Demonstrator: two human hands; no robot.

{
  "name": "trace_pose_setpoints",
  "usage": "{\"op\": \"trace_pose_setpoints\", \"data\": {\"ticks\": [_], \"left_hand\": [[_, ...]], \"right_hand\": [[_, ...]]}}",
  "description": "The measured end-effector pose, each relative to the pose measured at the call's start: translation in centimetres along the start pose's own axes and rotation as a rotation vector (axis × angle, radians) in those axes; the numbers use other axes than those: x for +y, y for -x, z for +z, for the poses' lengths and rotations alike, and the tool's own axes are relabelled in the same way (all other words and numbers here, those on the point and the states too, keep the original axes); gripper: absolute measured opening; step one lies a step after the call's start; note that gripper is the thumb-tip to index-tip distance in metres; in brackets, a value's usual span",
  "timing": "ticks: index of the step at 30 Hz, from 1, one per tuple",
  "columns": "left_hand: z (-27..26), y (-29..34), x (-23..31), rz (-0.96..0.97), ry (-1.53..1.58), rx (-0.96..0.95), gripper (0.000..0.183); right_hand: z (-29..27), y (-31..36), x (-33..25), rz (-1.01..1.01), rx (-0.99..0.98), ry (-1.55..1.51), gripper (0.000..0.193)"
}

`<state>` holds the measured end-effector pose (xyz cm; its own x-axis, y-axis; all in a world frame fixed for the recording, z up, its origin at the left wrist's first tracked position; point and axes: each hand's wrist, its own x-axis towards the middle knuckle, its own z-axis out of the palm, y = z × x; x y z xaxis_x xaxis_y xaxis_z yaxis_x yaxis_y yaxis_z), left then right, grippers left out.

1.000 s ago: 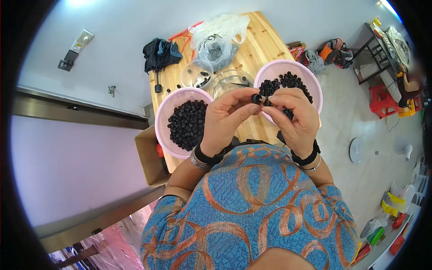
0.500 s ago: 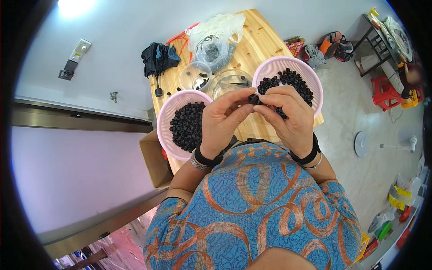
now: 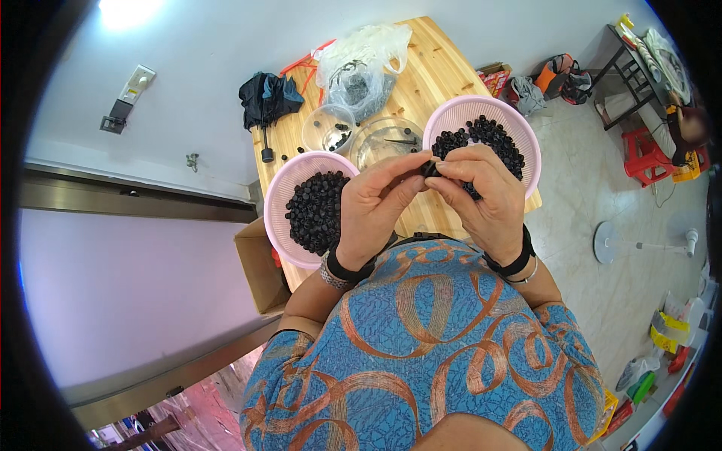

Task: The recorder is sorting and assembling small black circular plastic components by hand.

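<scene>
Between the fingertips of both hands is a small black round part (image 3: 430, 168), partly covered by the fingers. My left hand (image 3: 378, 197) pinches it from the left, and my right hand (image 3: 481, 186) pinches it from the right. To the left, a pink plastic basket (image 3: 275, 197) holds a heap of small black round parts (image 3: 314, 214). Behind my right hand, a second pink basket (image 3: 532, 154) holds more of these parts (image 3: 498, 143), split into groups. The lower part of that basket is hidden by my hand.
On the wooden table (image 3: 432, 54) are a clear tub (image 3: 310, 124) with a few black parts, a clear round dish (image 3: 365, 156) holding tweezers (image 3: 401, 141), a plastic bag (image 3: 361, 90) and a folded black umbrella (image 3: 265, 101). A cardboard box (image 3: 257, 263) stands at the table's left side.
Both hands stay together in nearly the same place. The black part between the fingertips has turned slightly and shows a little more. The baskets have not moved on the table.
</scene>
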<state>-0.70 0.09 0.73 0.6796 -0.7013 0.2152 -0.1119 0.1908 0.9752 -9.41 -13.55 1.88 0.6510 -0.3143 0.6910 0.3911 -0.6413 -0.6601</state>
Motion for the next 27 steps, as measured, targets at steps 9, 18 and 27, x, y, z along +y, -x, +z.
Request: {"op": "trace_pose_setpoints", "data": {"ticks": [9,18,27], "left_hand": [[0.21,0.10,-0.48,-0.154,0.345,0.009,0.028],[0.32,0.02,-0.40,-0.176,0.444,-0.001,0.027],[0.25,-0.19,-0.46,-0.233,0.535,-0.026,0.027]], "right_hand": [[0.07,0.26,-0.33,0.039,0.029,-0.042,0.020],[-0.05,0.48,-0.10,0.081,0.019,-0.052,0.019],[-0.37,0.19,-0.30,0.083,0.012,-0.073,0.019]]}}
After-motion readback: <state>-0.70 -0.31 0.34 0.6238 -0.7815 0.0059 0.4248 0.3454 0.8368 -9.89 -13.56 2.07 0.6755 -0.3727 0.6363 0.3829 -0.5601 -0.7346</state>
